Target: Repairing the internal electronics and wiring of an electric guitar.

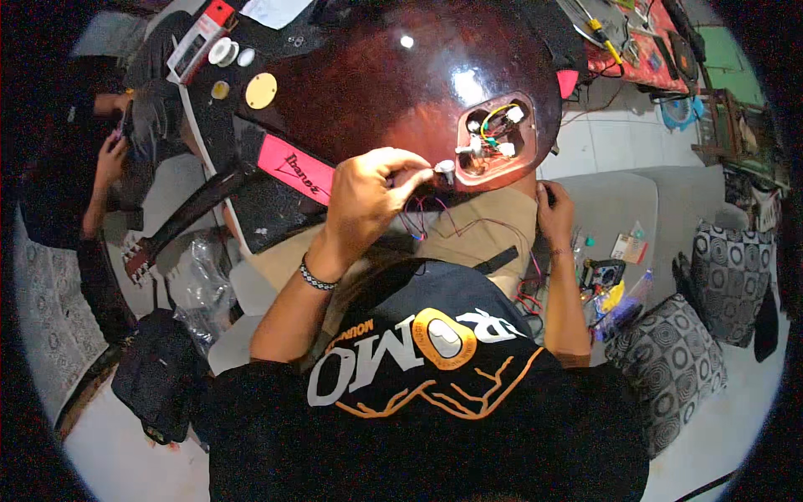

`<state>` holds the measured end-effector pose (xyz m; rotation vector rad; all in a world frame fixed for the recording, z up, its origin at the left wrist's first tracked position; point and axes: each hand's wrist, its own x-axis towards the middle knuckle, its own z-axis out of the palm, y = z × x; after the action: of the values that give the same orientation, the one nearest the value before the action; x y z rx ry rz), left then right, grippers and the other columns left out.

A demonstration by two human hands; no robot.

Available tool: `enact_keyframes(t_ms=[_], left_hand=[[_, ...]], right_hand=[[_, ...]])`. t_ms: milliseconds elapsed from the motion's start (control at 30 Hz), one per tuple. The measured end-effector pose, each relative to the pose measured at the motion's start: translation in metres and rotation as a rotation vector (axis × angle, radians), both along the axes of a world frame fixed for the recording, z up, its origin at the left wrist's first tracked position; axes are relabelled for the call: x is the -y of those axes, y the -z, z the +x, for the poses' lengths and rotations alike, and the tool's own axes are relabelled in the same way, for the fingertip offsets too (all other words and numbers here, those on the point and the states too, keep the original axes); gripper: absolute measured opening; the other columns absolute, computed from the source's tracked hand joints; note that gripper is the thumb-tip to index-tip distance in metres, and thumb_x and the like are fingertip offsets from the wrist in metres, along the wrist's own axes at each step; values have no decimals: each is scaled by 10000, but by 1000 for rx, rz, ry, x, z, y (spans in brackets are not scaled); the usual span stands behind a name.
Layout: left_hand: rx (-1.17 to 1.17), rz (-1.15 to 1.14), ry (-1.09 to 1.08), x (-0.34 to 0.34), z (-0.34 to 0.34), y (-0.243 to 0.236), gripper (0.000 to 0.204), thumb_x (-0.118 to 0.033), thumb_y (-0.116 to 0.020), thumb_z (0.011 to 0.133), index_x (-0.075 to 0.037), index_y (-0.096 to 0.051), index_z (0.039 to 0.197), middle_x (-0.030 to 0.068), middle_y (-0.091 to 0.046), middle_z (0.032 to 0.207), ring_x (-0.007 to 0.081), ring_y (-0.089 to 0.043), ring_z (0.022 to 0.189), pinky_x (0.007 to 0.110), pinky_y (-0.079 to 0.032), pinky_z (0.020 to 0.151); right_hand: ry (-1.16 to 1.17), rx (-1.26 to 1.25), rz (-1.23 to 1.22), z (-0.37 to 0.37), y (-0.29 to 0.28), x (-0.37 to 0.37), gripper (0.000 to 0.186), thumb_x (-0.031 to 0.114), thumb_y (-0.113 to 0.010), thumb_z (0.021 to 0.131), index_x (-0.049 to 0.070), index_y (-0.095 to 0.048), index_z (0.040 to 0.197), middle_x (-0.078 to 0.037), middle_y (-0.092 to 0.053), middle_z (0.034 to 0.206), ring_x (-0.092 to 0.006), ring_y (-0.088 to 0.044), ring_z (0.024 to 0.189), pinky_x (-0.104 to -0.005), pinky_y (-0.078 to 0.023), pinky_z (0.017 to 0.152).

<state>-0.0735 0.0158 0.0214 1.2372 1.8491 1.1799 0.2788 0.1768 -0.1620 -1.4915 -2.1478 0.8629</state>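
Observation:
A glossy dark red-brown guitar body [376, 92] lies across in front of me. In its lower right part, an open control cavity [500, 171] shows yellow, red and green wires [493, 125] and white-topped parts. My left hand [368, 197] pinches a small silvery part [444, 170], perhaps a potentiometer, just left of the cavity. Thin red and blue wires [418, 224] hang below that hand and run over my lap. My right hand [555, 216] is at the body's lower right edge, its fingers curled by a small dark thing that I cannot identify.
Left of the body lie a pink strap [293, 167], a round cream cover [261, 90], spools [222, 52] and a red-white box [201, 38]. A dark neck [196, 201] extends leftward. Tools and packets [615, 284] lie on the grey sofa [598, 197]. Another person [104, 159] sits at left.

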Motion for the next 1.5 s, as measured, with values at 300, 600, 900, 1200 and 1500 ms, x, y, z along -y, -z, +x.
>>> enact_keyframes(t_ms=[300,600,900,1200,1500], left_hand=[[-38,27,4,1,6,-3,141,-168,-815,865,-48,-779,930,120,-759,865,262,-742,759,357,-558,686],[-26,-99,41,-1,3,-6,166,-165,-818,882,-25,-792,966,112,-789,939,198,-755,824,317,-580,753],[-72,-75,48,-1,3,-3,148,-145,-806,894,-19,-786,970,107,-787,916,192,-759,824,314,-579,742],[-14,-55,55,-2,5,-11,103,-78,-801,900,-11,-782,977,68,-776,879,117,-706,787,280,-555,730],[-53,14,17,-4,13,-7,104,-86,-793,886,-12,-770,955,120,-756,836,160,-722,736,300,-554,684]], right_hand=[[2,-48,-112,9,-1,-7,227,197,-697,1005,-22,-744,1040,-79,-736,876,-127,-651,784,-304,-538,747],[-7,-40,-54,7,-4,-5,244,210,-701,1004,-28,-747,1029,-99,-744,891,-130,-660,818,-308,-539,785],[252,-324,267,-22,-42,13,155,144,-696,1014,12,-665,1088,-12,-655,919,-97,-565,813,-263,-481,767],[-382,-229,486,-140,-183,66,321,187,-883,789,94,-712,1046,-59,-689,970,-248,-629,876,-393,-478,833],[-281,-222,497,-165,-176,71,156,175,-855,811,110,-777,930,-35,-703,880,-245,-632,860,-390,-487,804]])
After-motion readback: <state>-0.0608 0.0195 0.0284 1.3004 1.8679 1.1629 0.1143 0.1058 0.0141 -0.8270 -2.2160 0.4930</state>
